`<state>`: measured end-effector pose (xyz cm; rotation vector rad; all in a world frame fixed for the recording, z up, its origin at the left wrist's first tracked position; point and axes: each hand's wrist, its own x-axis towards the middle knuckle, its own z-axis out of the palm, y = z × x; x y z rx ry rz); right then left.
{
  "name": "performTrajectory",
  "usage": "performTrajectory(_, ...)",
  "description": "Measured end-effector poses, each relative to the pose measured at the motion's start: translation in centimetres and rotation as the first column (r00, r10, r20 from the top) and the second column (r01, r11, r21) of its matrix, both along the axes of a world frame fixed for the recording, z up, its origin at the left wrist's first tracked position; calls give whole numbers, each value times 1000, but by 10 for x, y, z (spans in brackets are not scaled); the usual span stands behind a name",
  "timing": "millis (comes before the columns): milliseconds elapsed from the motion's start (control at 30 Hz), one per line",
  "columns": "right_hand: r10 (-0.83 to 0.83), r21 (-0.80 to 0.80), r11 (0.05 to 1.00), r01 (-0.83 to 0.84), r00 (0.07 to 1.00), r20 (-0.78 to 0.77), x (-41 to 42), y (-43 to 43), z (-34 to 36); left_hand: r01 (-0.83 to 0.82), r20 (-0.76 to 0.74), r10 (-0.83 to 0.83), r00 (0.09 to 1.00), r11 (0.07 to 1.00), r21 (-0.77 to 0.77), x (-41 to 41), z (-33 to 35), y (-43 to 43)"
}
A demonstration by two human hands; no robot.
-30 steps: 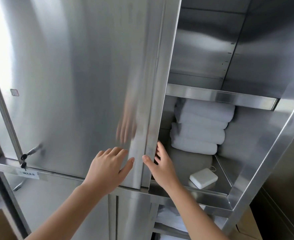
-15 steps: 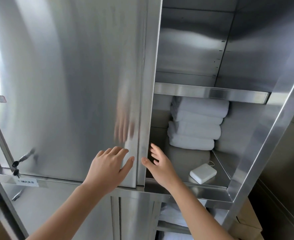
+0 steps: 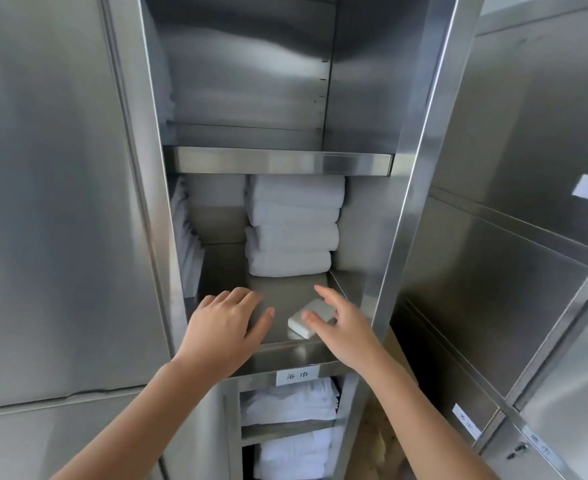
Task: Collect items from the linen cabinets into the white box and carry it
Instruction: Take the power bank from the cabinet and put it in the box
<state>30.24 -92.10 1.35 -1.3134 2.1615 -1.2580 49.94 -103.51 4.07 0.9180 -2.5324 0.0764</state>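
A stack of folded white towels (image 3: 292, 226) sits at the back of the open steel cabinet's middle shelf (image 3: 282, 296). A small white rounded block (image 3: 306, 318) lies near the shelf's front right. My left hand (image 3: 226, 327) reaches over the shelf's front edge, palm down, fingers spread, holding nothing. My right hand (image 3: 341, 323) hovers just over the white block with fingers apart, not closed on it. The white box is not in view.
The cabinet door (image 3: 60, 202) stands open at the left. An upper shelf (image 3: 278, 161) caps the towel bay. More folded white linen (image 3: 289, 403) fills the lower compartments under a label (image 3: 297, 375). Closed labelled steel cabinets (image 3: 514, 271) stand at the right.
The door has swung fully open to the left. Both hands have left its edge and moved into the shelf opening, the right one over the white block.
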Motion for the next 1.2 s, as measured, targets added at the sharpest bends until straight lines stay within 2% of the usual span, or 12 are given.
performTrajectory(200, 5, -1, 1000, -5, 1000, 6, -45, 24, -3, 37, -20, -37, 999, 999, -3, -41, 0, 18)
performTrajectory(633, 190, 57, 980, -191, 982, 23, -88, -4, -29, -136, 1, 136, 991, 989, 64, -51, -30, 24)
performTrajectory(900, 210, 50, 976, -213, 976, 58, -85, -56, -36, -178, 17, 177, 984, 981, 81, -50, -34, -25)
performTrajectory(1200, 176, 107, 978, -179, 984, 36, -93, -92, -37, -100, 7, 100, 995, 987, 126, -70, -48, -73)
